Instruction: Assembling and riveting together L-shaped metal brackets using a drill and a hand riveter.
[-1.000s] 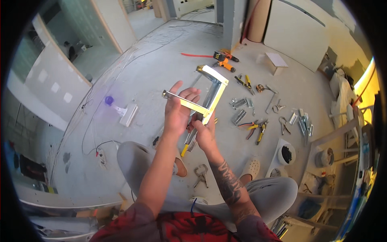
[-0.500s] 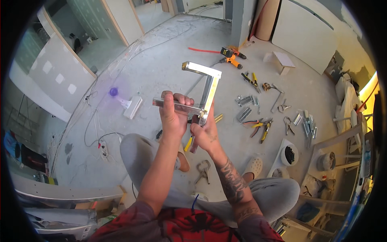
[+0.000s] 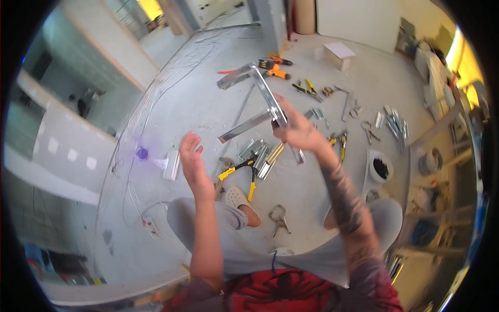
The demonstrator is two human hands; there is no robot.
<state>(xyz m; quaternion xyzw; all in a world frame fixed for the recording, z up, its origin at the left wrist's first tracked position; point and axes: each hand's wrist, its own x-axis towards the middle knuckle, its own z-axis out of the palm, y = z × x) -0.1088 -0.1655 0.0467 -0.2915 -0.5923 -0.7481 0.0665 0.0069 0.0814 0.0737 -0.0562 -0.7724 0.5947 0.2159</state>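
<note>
My right hand [image 3: 297, 127] is closed around a bent frame of metal channel [image 3: 266, 91], near the corner where two pieces meet. The shiny frame is held up above the floor; one arm points left at its far end and another points left lower down. A short end sticks out below my fingers. My left hand [image 3: 193, 158] is raised to the left of the frame, fingers up and holding nothing, apart from the metal. Beneath the frame, yellow-handled cutters [image 3: 244, 169] lie beside several metal channel pieces [image 3: 262, 156] on the floor.
Locking pliers [image 3: 279, 218] lie between my feet. Orange cordless drills [image 3: 275, 70] and snips [image 3: 307, 89] are farther off. To the right are a pile of metal pieces [image 3: 396, 127] and a white bucket [image 3: 381, 169] with dark contents. Cables [image 3: 130, 171] run along the left.
My left hand has let go of the frame and moved down and left. My right hand has carried the frame rightward and tilted it. The view has shifted, uncovering the cutters.
</note>
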